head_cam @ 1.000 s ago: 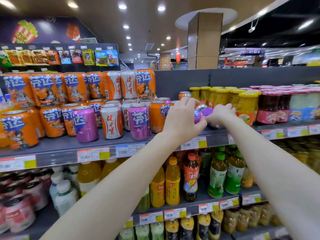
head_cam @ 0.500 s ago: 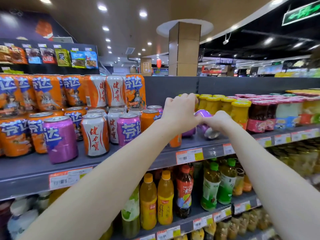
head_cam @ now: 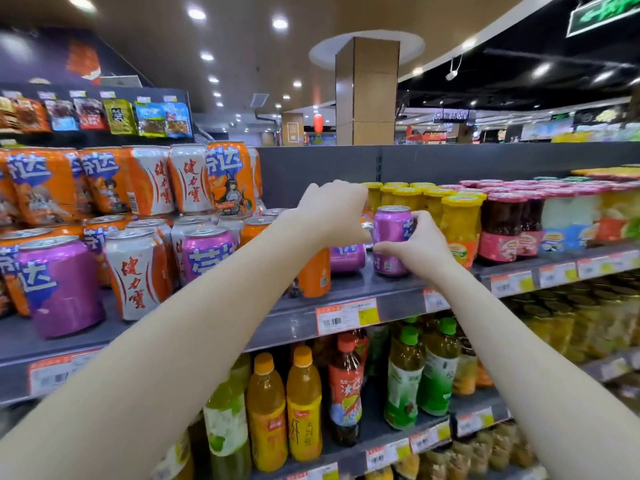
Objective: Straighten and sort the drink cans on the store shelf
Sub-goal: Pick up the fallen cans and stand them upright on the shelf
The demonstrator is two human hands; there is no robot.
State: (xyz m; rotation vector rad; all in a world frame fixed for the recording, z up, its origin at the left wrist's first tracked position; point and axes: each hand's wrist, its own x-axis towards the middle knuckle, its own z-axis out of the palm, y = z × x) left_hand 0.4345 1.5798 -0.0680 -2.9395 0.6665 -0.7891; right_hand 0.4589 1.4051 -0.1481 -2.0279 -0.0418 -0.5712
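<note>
My right hand (head_cam: 420, 245) grips an upright purple drink can (head_cam: 389, 233) standing on the grey shelf (head_cam: 381, 294) beside the yellow jars. Just left of it, my left hand (head_cam: 330, 213) curls down over a second purple can (head_cam: 346, 259), of which only the lower part shows. An orange can (head_cam: 313, 275) stands in front of that one, partly behind my left forearm. Further left, mixed purple (head_cam: 60, 285), white-and-orange (head_cam: 136, 271) and orange cans (head_cam: 228, 178) stand in rows, some stacked two high.
Yellow-lidded fruit jars (head_cam: 457, 223) and red-lidded jars (head_cam: 502, 230) fill the shelf right of the cans. Bottled juices and teas (head_cam: 301, 403) stand on the shelf below. Price labels (head_cam: 346, 317) line the shelf edge. Snack packets (head_cam: 119, 116) hang above left.
The purple can in my right hand has gone from tilted on its side to upright on the shelf. The view has moved closer and slightly left.
</note>
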